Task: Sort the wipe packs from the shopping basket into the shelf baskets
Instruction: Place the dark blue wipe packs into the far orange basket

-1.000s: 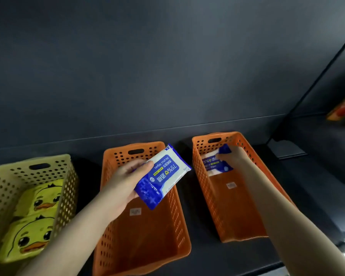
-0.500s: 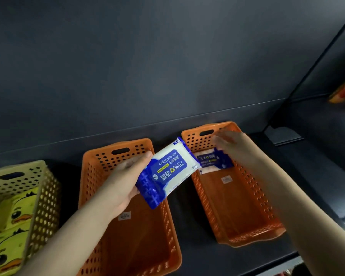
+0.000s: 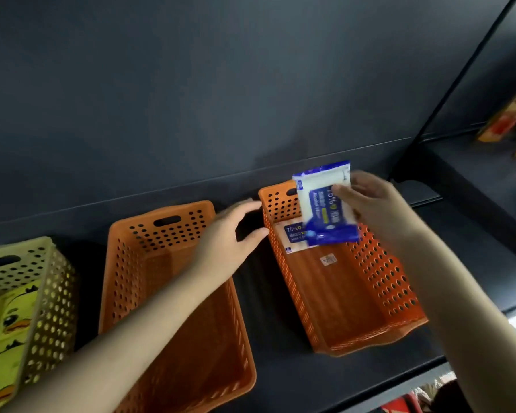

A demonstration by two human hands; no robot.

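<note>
While the right hand (image 3: pixel 373 204) grips a blue-and-white wipe pack (image 3: pixel 325 204) upright over the far end of the right orange basket (image 3: pixel 379 281), a second pack (image 3: pixel 292 236) lies flat on that basket's floor just beneath it. Fingers (image 3: pixel 340 190) press across the held pack's face. Empty and spread, the left hand (image 3: pixel 227 239) hovers between the two orange baskets. The middle basket (image 3: pixel 131 263) holds nothing. Duck-printed packs (image 3: pixel 9 323) fill the yellow basket (image 3: pixel 51 293) on the dark shelf (image 3: pixel 280 377).

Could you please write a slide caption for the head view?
Right hand lowers a blue wipe pack into the right orange basket; left hand empty.
</note>
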